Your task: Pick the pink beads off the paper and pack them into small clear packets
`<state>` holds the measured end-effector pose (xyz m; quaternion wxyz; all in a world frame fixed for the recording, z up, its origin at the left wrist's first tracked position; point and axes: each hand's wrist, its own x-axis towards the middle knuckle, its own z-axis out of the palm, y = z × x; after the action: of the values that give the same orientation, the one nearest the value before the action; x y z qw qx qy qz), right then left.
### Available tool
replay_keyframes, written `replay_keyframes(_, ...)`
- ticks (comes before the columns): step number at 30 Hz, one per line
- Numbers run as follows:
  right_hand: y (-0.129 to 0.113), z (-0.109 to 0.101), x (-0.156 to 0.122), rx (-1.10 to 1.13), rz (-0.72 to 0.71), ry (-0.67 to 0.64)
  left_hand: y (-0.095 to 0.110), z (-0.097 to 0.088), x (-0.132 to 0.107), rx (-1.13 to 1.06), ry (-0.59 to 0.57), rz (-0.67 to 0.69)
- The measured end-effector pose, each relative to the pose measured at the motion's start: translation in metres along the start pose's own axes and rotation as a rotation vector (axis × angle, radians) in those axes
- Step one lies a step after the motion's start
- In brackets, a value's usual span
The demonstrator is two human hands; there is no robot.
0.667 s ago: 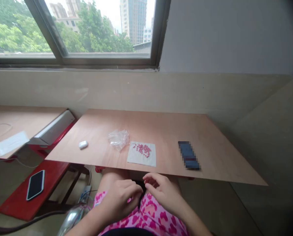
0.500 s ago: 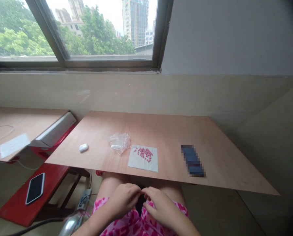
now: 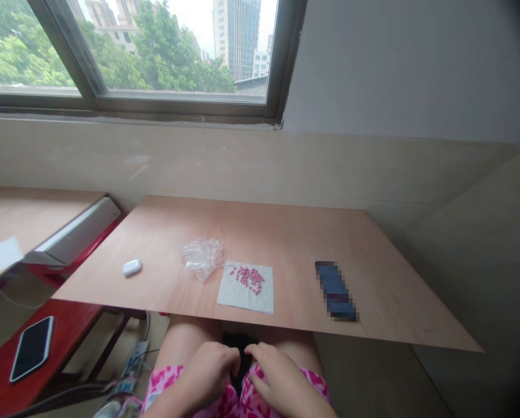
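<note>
Both my hands sit low in my lap, below the front edge of a light plywood board (image 3: 260, 232). My left hand (image 3: 205, 377) and my right hand (image 3: 281, 380) lie close together, fingers curled against pink patterned shorts (image 3: 172, 380). Neither hand reaches the board. On it, several small pink beads (image 3: 247, 280) lie grouped on a white paper square (image 3: 246, 296). A crumpled clear plastic bag (image 3: 202, 258) is beside the paper, and a small white earbud case (image 3: 132, 267) lies further left. To the right lies a dark blue rectangular object (image 3: 335, 291), pixelated and hard to identify.
A red bench (image 3: 54, 331) at lower left holds a black phone (image 3: 32, 349). A power strip with cables (image 3: 131, 360) is on the floor beside my legs. Another wooden board (image 3: 33, 217) stands at left, with a wall behind and right.
My hands have dropped lower in my lap and sit a little further from the board's edge. The view has shifted slightly. The items on the board have not moved on it.
</note>
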<state>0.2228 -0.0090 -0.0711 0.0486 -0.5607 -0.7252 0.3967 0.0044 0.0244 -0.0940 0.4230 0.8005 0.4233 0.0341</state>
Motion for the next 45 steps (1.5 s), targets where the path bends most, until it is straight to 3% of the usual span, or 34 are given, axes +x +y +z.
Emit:
replay_keyframes(7, 0.001, 0.008, 0.001, 0.008, -0.024, 0.002, -0.009, 0.007, 0.005, 0.008, 0.290, 0.087)
replay_keyframes(13, 0.001, 0.017, -0.001, -0.014, -0.035, -0.005, -0.019, -0.016, -0.001, 0.046, 0.578, 0.045)
replay_keyframes(16, 0.001, 0.018, -0.002, -0.039, -0.031, -0.008, -0.026, -0.052, 0.010, 0.057, 0.755, 0.041)
replay_keyframes(20, 0.001, 0.014, -0.002, -0.086, -0.044, -0.008, -0.048, -0.135, 0.047, 0.189, 0.975, -0.024)
replay_keyframes(22, 0.001, 0.012, -0.002, -0.100, -0.044, 0.002, -0.063, -0.175, 0.068, 0.309, 0.941, -0.107)
replay_keyframes(24, 0.002, 0.010, -0.002, -0.109, -0.046, 0.011, -0.075, -0.206, 0.085, 0.380, 0.816, -0.165)
replay_keyframes(27, 0.002, 0.010, -0.003, -0.129, -0.052, 0.023, -0.086, -0.229, 0.099, 0.381, 0.747, -0.172)
replay_keyframes(32, 0.000, 0.010, -0.004, -0.130, -0.060, 0.016, -0.085, -0.233, 0.096, 0.346, 0.824, -0.158)
replay_keyframes(38, 0.001, 0.005, 0.000, -0.093, -0.064, 0.038, -0.054, -0.225, 0.070, 0.223, 1.021, -0.066)
replay_keyframes(40, 0.003, 0.001, 0.002, -0.052, -0.077, 0.082, -0.039, -0.210, 0.060, 0.134, 1.030, -0.020)
replay_keyframes(41, 0.004, -0.002, 0.003, -0.017, -0.087, 0.115, -0.030, -0.199, 0.056, -0.016, 1.016, 0.036)
replay_keyframes(45, 0.006, -0.016, 0.010, 0.273, -0.120, 0.285, -0.003, -0.141, 0.045, -0.372, 0.786, 0.160)
